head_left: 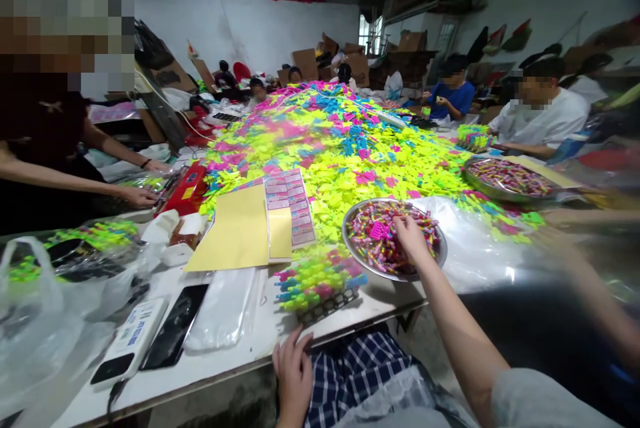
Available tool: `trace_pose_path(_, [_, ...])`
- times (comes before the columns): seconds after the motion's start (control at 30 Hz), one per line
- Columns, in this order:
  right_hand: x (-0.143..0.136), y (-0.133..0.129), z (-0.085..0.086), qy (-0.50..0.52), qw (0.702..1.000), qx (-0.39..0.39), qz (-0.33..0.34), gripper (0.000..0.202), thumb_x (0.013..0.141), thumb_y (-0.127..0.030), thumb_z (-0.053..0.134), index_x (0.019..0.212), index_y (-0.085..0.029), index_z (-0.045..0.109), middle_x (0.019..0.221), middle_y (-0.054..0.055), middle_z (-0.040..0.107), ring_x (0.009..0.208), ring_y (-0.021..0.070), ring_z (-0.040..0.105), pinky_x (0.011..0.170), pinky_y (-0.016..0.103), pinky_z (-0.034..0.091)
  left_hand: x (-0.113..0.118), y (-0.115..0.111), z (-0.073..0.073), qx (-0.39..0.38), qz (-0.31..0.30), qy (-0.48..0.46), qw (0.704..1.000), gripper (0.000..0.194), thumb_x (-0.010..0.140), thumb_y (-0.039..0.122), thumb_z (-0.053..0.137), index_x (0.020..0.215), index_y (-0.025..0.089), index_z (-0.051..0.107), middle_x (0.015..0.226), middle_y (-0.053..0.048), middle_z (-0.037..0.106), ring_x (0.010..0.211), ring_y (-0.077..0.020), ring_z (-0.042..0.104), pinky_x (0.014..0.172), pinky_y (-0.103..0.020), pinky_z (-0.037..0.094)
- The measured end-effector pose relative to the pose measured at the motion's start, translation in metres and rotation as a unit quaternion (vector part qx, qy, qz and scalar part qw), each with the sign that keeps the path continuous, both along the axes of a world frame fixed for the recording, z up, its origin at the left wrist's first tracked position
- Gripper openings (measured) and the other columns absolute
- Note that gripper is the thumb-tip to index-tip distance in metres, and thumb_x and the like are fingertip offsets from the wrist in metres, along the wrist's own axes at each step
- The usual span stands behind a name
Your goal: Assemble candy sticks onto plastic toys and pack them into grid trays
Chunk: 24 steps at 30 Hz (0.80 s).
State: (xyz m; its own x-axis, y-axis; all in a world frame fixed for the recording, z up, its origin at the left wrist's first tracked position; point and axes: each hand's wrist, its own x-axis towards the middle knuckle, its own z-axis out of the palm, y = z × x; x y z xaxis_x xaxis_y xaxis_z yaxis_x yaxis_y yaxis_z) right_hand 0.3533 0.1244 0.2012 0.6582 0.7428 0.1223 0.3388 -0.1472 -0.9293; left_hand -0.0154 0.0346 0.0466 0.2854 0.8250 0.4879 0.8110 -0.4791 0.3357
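My right hand (413, 239) reaches into a round metal bowl (351, 256) full of small striped, wrapped pieces (367, 220). Its fingertips are down among the pieces beside a pink plastic piece (381, 229), and what they hold, if anything, is hidden. At the table's front edge rests my left hand (294, 365), fingers a little apart and nothing in it. Just beyond it stands a dark rack (327, 305) packed with yellow, pink and blue plastic pieces (315, 279). Behind the bowl rises a large heap of yellow, pink and blue plastic pieces (345, 155).
Yellow card (235, 231) and a label sheet (290, 198) lie left of the bowl. Nearer are clear bags (220, 311), a black phone (175, 328) and a white box (135, 335). A second bowl (510, 178) is at the right. Several people sit or stand around the table.
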Motion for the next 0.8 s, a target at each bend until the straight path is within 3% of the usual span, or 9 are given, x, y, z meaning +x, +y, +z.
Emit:
trace_pose_path(0.13, [-0.009, -0.006, 0.01, -0.168, 0.976, -0.136, -0.01, 0.029, 0.061, -0.045, 0.064, 0.069, -0.018, 0.057, 0.069, 0.007, 0.06, 0.075, 0.0244, 0.057, 0.065, 0.031, 0.037, 0.008, -0.017, 0.048, 0.019, -0.031, -0.072, 0.997, 0.033, 0.078, 0.011, 0.037, 0.1, 0.023, 0.059, 0.109, -0.009, 0.054, 0.104, -0.0215, 0.05, 0.085, -0.04, 0.041])
trace_pose_path(0.27, [-0.035, -0.033, 0.042, -0.185, 0.981, -0.049, -0.005, 0.032, 0.072, -0.049, 0.055, 0.077, -0.018, 0.058, 0.058, 0.001, 0.054, 0.056, 0.0158, 0.05, 0.053, 0.025, 0.034, 0.027, -0.032, 0.113, 0.127, -0.113, -0.051, 0.984, 0.042, 0.073, 0.009, 0.046, 0.11, 0.029, 0.052, 0.113, -0.007, 0.05, 0.106, -0.0216, 0.047, 0.092, -0.042, 0.034])
trace_pose_path(0.33, [-0.065, -0.055, 0.057, -0.155, 0.983, 0.022, 0.098, 0.032, 0.072, -0.049, 0.056, 0.072, -0.017, 0.056, 0.053, -0.002, 0.049, 0.049, 0.0119, 0.044, 0.048, 0.022, 0.031, 0.043, -0.034, 0.144, 0.171, -0.113, -0.037, 0.978, 0.054, 0.071, 0.008, 0.052, 0.121, 0.028, 0.043, 0.119, -0.009, 0.047, 0.115, -0.0228, 0.041, 0.096, -0.041, 0.031])
trace_pose_path(0.43, [-0.118, -0.089, 0.069, -0.094, 0.941, 0.046, 0.322, 0.018, 0.073, -0.036, 0.059, 0.078, -0.018, 0.058, 0.058, -0.003, 0.052, 0.05, 0.0099, 0.043, 0.047, 0.02, 0.032, 0.063, -0.024, 0.177, 0.163, -0.173, 0.02, 0.971, 0.059, 0.074, 0.014, 0.053, 0.128, 0.027, 0.035, 0.129, -0.009, 0.043, 0.127, -0.0248, 0.028, 0.104, -0.044, 0.02])
trace_pose_path(0.5, [-0.145, -0.104, 0.069, -0.041, 0.912, 0.055, 0.404, 0.011, 0.074, -0.025, 0.055, 0.083, -0.019, 0.059, 0.064, -0.002, 0.055, 0.055, 0.0103, 0.046, 0.052, 0.02, 0.036, 0.068, -0.013, 0.188, 0.113, -0.221, 0.04, 0.968, 0.061, 0.077, 0.015, 0.048, 0.134, 0.022, 0.027, 0.132, -0.01, 0.042, 0.129, -0.0253, 0.026, 0.106, -0.048, 0.012])
trace_pose_path(0.6, [-0.159, -0.109, 0.062, 0.051, 0.888, 0.064, 0.453, 0.012, 0.074, -0.02, 0.051, 0.083, -0.019, 0.06, 0.075, 0.001, 0.058, 0.068, 0.013, 0.051, 0.063, 0.023, 0.041, 0.064, -0.002, 0.192, 0.047, -0.237, -0.007, 0.97, 0.062, 0.081, 0.011, 0.04, 0.138, 0.021, 0.018, 0.132, -0.01, 0.043, 0.125, -0.0217, 0.032, 0.105, -0.044, 0.018])
trace_pose_path(0.7, [-0.155, -0.101, 0.051, 0.154, 0.856, 0.042, 0.492, 0.013, 0.075, -0.022, 0.05, 0.081, -0.019, 0.06, 0.078, 0.001, 0.057, 0.074, 0.0141, 0.051, 0.069, 0.025, 0.042, 0.06, -0.001, 0.187, -0.036, -0.227, -0.113, 0.967, 0.058, 0.083, 0.011, 0.037, 0.137, 0.024, 0.02, 0.132, -0.009, 0.043, 0.122, -0.0186, 0.036, 0.101, -0.037, 0.029])
trace_pose_path(0.8, [-0.153, -0.094, 0.043, 0.222, 0.838, 0.055, 0.495, 0.013, 0.076, -0.024, 0.051, 0.079, -0.019, 0.062, 0.079, 0.002, 0.055, 0.078, 0.015, 0.051, 0.072, 0.027, 0.042, 0.065, -0.006, 0.185, -0.128, -0.206, -0.295, 0.924, 0.056, 0.085, 0.014, 0.038, 0.137, 0.026, 0.02, 0.134, -0.009, 0.041, 0.122, -0.0184, 0.039, 0.103, -0.038, 0.03])
